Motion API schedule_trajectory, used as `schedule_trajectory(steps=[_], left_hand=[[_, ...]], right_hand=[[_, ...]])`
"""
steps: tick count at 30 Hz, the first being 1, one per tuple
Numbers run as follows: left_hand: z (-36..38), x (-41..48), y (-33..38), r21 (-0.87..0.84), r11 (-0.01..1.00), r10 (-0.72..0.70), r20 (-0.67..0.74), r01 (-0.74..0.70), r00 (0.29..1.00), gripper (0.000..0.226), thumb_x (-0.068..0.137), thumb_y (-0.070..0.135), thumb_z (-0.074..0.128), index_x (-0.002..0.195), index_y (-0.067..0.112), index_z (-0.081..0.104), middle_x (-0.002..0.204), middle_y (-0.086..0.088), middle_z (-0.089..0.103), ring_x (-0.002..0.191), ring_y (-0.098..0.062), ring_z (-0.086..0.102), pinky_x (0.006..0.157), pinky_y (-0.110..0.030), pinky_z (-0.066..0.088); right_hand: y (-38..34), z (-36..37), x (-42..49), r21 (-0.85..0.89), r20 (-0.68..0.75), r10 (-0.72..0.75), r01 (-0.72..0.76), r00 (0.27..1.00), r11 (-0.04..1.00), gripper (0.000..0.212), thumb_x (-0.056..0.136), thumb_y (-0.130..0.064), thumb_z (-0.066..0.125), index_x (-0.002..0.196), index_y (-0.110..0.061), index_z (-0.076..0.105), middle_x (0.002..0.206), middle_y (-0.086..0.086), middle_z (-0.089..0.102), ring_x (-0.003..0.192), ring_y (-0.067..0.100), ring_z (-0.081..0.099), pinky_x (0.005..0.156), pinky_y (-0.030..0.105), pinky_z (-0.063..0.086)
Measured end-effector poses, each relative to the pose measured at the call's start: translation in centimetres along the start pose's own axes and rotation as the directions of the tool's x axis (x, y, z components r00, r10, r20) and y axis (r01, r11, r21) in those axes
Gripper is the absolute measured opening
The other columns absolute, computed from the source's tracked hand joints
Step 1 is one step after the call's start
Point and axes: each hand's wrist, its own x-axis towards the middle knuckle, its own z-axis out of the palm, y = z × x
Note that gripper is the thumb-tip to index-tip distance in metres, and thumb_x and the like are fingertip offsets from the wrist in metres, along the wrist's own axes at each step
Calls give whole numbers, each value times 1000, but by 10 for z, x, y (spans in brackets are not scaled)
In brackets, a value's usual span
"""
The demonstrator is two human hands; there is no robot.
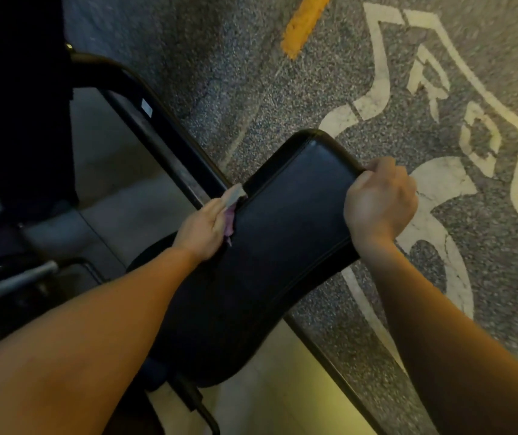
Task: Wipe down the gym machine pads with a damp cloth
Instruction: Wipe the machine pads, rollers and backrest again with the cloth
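A long black padded seat of a gym machine runs from the lower middle up to the centre of the head view. My left hand grips a small pale purple cloth and holds it against the pad's left edge. My right hand grips the pad's right edge near its far corner, fingers curled over the rim. Both forearms reach in from the bottom of the view.
A black steel frame tube slants along the left of the pad. Dark machine parts and a grey metal bar fill the left side. Speckled rubber flooring with white painted lettering and a yellow stripe lies to the right.
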Motion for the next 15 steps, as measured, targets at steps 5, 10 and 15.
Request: schedule_trajectory(steps=[5,10,15], left_hand=[[-8,1,-30,238,958,-173,26,162,985,64,99,52,1,153,42,34,113,0,72,118,-21,58,121,-51,22],[-9,14,23,-21,979,-200,59,202,978,58,104,62,7,125,33,52,95,14,62,103,-19,57,93,-33,37],[6,41,80,-38,997,60,-53,-62,997,56,101,44,18,155,33,28,151,-3,48,143,-25,40,120,-40,29]], right_hand=[[-2,-1,0,-16,19,13,-13,1000,1000,32,92,-25,36,102,-11,63,100,17,65,97,41,58,79,48,43],[-1,0,-2,-3,-42,2,-2,999,1000,26,90,-23,42,97,-10,64,94,18,66,91,42,59,74,48,45],[0,0,-3,10,-62,-11,12,998,1000,30,90,-24,39,97,-9,65,94,18,67,92,42,60,75,48,46]])
